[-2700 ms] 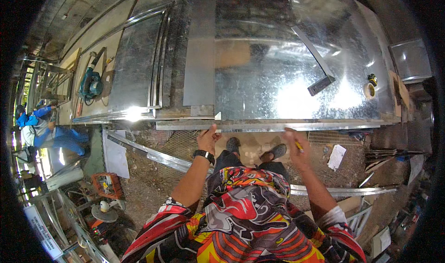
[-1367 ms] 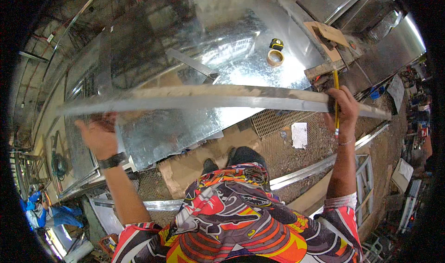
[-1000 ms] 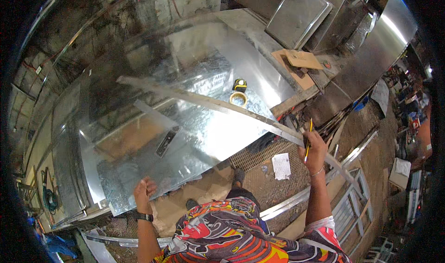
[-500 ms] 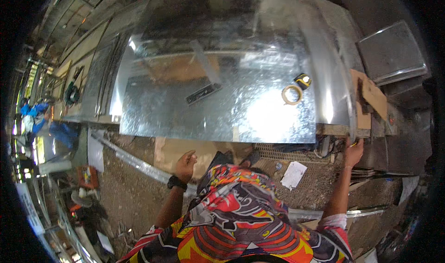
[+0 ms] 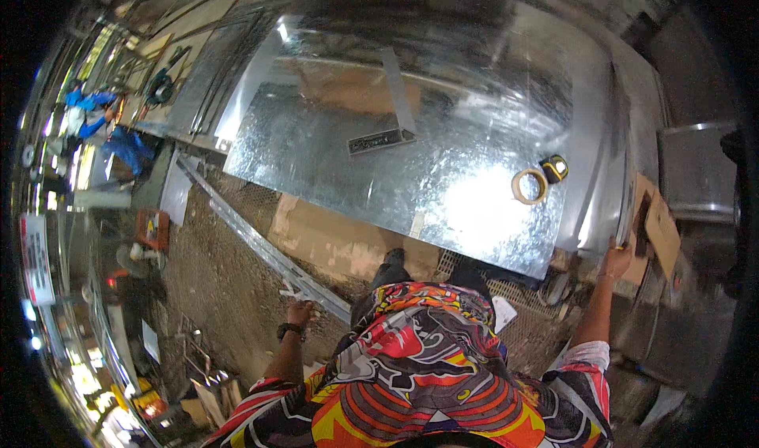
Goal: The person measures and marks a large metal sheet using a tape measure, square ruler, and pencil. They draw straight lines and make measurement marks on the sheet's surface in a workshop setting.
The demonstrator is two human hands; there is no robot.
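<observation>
My left hand (image 5: 299, 314) hangs over the floor by a long metal strip (image 5: 273, 254), fingers loosely bent and apart, nothing visible in it. At the right end of the bench my right hand (image 5: 615, 260) is closed beside the sheet metal edge; a small yellow bit shows at its fingers, too small to name. Before me lies a large shiny metal sheet (image 5: 332, 191). On it rest a try square (image 5: 381, 141) with a dark handle, a roll of tan tape (image 5: 529, 186) and a yellow-black tape measure (image 5: 553, 168).
Brown cardboard (image 5: 662, 231) leans at the bench's right end. Another cardboard piece (image 5: 324, 239) lies under the front edge, beside a metal grating and a white paper (image 5: 503, 314). Far left, another person (image 5: 103, 124) in blue works near an orange box (image 5: 152, 229).
My view has turned, so the sheet now looks tilted. My left hand has dropped lower and farther from the sheet. The right hand stays at the bench's right end.
</observation>
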